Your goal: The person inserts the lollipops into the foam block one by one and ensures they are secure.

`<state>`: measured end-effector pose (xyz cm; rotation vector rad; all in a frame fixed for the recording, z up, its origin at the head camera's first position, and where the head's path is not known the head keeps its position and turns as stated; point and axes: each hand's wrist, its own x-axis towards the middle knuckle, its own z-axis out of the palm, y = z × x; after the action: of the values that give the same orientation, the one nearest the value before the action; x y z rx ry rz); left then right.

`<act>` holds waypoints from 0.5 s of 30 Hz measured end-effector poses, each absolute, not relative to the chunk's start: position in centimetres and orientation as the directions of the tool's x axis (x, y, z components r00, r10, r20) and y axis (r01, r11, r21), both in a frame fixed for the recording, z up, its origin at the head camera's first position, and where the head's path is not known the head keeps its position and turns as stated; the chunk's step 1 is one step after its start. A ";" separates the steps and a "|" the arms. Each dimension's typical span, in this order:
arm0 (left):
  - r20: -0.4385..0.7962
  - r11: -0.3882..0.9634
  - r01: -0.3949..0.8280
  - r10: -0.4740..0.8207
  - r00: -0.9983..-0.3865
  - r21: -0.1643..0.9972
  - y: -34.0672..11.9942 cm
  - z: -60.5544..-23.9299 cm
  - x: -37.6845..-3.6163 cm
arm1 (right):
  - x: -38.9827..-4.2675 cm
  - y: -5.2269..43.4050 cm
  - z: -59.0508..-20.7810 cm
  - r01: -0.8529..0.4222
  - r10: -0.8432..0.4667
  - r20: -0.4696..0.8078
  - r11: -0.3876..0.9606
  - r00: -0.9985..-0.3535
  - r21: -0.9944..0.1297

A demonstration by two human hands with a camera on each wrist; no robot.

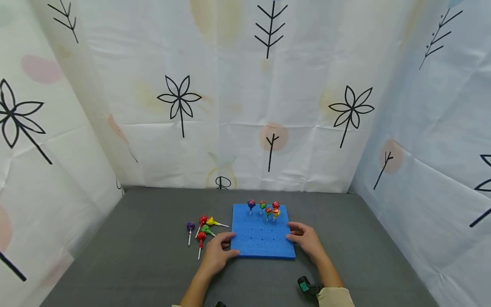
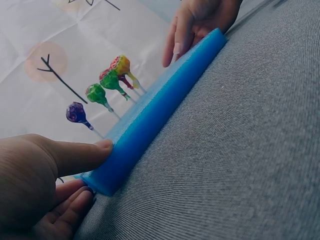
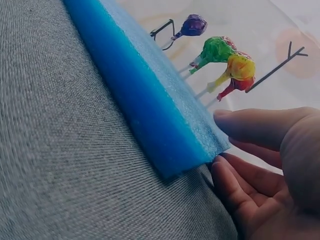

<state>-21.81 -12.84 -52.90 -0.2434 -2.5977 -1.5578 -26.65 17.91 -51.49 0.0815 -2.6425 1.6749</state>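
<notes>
On the grey fabric table (image 1: pixel 153 256), I am gripping the square blue foam board (image 1: pixel 261 236) with both hands: left hand (image 1: pixel 219 251) pinching its left edge, right hand (image 1: pixel 307 239) its right edge, fingers curled around it.

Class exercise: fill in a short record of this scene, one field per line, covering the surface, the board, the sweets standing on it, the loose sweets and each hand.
Surface: grey fabric table
Board: blue foam board, flat, with rows of holes
Standing sweets: five lollipops upright along the far edge
Loose sweets: five lollipops on the table, left of the board
Left hand: at the board's near left corner, thumb on top
Right hand: at the board's right edge
</notes>
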 end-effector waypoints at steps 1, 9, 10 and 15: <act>0.171 0.462 0.191 0.084 -0.982 0.866 -12.8 -52.9 -21.8 | -26.7 18.0 -51.5 -0.056 -0.043 0.041 0.434 -0.998 -0.899; 0.167 0.475 0.181 0.073 -0.983 0.861 -12.8 -52.8 -22.0 | -26.8 18.2 -51.9 -0.073 -0.059 0.052 0.430 -0.997 -0.900; 0.164 0.477 0.178 0.072 -0.984 0.861 -12.7 -52.8 -22.0 | -26.9 18.3 -51.9 -0.069 -0.056 0.050 0.429 -0.997 -0.901; 0.145 0.492 0.164 0.077 -0.986 0.855 -12.7 -52.6 -22.0 | -26.9 18.2 -52.1 -0.070 -0.057 0.051 0.430 -0.997 -0.900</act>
<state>-21.95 -12.68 -52.64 -0.2135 -2.6377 -1.5257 -26.85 18.21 -52.05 0.1179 -2.6461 1.6660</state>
